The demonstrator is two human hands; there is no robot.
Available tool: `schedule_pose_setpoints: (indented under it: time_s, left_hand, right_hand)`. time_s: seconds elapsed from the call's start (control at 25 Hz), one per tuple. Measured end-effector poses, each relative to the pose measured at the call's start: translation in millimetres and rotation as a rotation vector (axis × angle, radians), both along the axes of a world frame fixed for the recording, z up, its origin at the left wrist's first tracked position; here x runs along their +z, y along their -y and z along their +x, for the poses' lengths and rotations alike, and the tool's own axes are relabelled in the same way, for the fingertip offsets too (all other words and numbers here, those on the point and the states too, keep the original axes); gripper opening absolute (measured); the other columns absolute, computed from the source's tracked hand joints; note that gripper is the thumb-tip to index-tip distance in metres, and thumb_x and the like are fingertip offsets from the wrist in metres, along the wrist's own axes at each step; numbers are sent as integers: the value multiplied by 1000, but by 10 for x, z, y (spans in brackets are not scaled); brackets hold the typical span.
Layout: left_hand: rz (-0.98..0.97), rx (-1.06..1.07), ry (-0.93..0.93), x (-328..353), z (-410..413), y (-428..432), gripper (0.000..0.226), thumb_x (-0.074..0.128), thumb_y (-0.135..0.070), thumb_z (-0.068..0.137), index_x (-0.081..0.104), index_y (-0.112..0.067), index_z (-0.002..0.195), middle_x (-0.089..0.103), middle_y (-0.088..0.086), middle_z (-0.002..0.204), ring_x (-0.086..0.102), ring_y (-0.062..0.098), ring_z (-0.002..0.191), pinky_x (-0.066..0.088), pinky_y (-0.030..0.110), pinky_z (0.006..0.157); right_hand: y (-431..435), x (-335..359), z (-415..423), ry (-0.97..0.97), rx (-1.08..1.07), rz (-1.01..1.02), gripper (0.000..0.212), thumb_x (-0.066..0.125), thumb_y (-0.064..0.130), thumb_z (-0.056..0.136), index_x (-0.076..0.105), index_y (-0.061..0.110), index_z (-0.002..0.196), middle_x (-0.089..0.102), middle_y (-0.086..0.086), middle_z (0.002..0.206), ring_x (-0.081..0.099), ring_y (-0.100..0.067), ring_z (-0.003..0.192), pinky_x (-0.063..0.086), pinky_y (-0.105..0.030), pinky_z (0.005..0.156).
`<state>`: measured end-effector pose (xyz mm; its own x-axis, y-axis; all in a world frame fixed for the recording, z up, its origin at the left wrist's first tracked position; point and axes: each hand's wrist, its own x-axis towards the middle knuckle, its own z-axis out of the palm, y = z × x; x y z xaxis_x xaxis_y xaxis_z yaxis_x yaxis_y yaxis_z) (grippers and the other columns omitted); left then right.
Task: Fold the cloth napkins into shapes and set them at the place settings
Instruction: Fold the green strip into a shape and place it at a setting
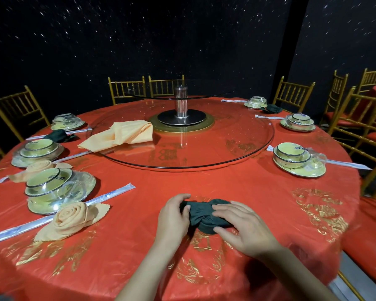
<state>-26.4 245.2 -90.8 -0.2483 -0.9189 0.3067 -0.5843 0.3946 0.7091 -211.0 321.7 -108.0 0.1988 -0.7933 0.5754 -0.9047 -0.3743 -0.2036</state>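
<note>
1. The left hand (174,216) has its grip closed on the left end of the dark green napkin (204,216), with the fingers curled over the far side and the thumb on top.
2. The right hand (245,229) holds the right part of the same napkin, with its fingers laid over the top and its thumb against the near side, so this grip is narrow and full of cloth.
3. The dark green napkin is bunched into a short roll with a twist in the middle. It rests on the counter (226,181), near the front edge and between the two hands.
4. The counter is round and is covered with a red cloth printed in gold.
5. To the near left, a peach rose napkin (72,218) sits on the cloth just beside a wrapped place setting (52,190), and a sleeved pair of chopsticks (111,194) lies between them.
6. Further left, a second peach rose (38,167) lies between two wrapped settings.
7. A folded dark napkin (58,135) lies beside the far-left settings, and another dark napkin (272,108) lies at the far right.
8. Loose peach napkins (122,133) lie in a heap on the left side of the glass turntable (226,135) in the middle of the counter.
9. On the right side, a wrapped setting (297,159) has no napkin beside it.
10. Gold chairs (293,92) ring the counter in front of a dark speckled wall.
</note>
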Motion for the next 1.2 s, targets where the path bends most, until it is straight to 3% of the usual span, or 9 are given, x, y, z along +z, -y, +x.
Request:
schedule_pose_setpoints:
  time_s: [0.16,0.24,0.32,0.52,0.68,0.88,0.96,1.08,1.2]
  left_hand:
    - [-357,16,160,123,31,-37,33,53,-10,85,64,-24,112,55,-3,121,47,19,114,38,30,91]
    - [-556,-259,84,178,12,-31,31,47,-13,85,63,-17,111,57,1,122,46,16,116,36,27,98]
    - [-638,-499,231,148,-9,-37,32,44,-25,90,59,-17,118,59,-1,125,50,12,118,33,25,105]
    - [-684,-576,429,-172,116,126,42,42,-37,93,51,-19,130,57,-3,133,51,9,124,38,34,106]
    - [-359,-722,362,-144,180,207,62,54,-45,90,33,-24,145,28,-15,150,20,-2,140,14,16,114]
    - [-71,-636,152,48,72,280,57,66,-42,82,46,-27,133,52,-16,127,48,-3,115,35,11,98]
    - [112,-512,6,170,2,296,41,70,-37,81,54,-29,118,61,-11,112,57,-1,99,42,14,89]
    - [359,-461,-168,377,-26,304,10,68,-25,85,65,-20,93,68,-3,88,62,4,78,50,23,76]
    - [756,-462,-169,501,12,261,22,67,-29,85,65,-11,97,69,7,85,64,11,68,54,24,61]
  right_hand:
    - [32,-11,-6,-30,19,-21,31,56,45,84,65,23,105,66,8,116,60,-8,105,35,-25,100]
    - [35,10,-4,-39,37,-38,28,57,44,83,62,24,102,67,8,111,60,-10,102,36,-25,98]
    - [37,15,-11,-48,54,-52,24,57,42,83,60,23,98,66,7,103,60,-11,98,38,-25,95]
    - [37,-82,-80,-49,54,-39,33,55,41,84,62,22,111,65,9,118,56,-3,113,33,-26,103]
    - [42,-84,-183,-20,77,123,46,56,49,83,49,29,124,54,16,131,45,8,121,18,-19,111]
    - [191,72,-72,332,18,310,49,76,39,74,54,35,118,55,29,111,50,7,100,35,-13,93]
    - [270,178,-68,668,76,455,37,78,27,76,60,34,107,67,17,102,61,0,93,46,-19,86]
    - [334,394,-47,1025,112,721,34,73,34,69,68,13,95,72,-7,90,66,-15,79,52,-29,74]
    - [376,497,-13,1196,45,1002,42,72,35,69,68,1,92,72,-16,90,69,-22,76,57,-28,69]
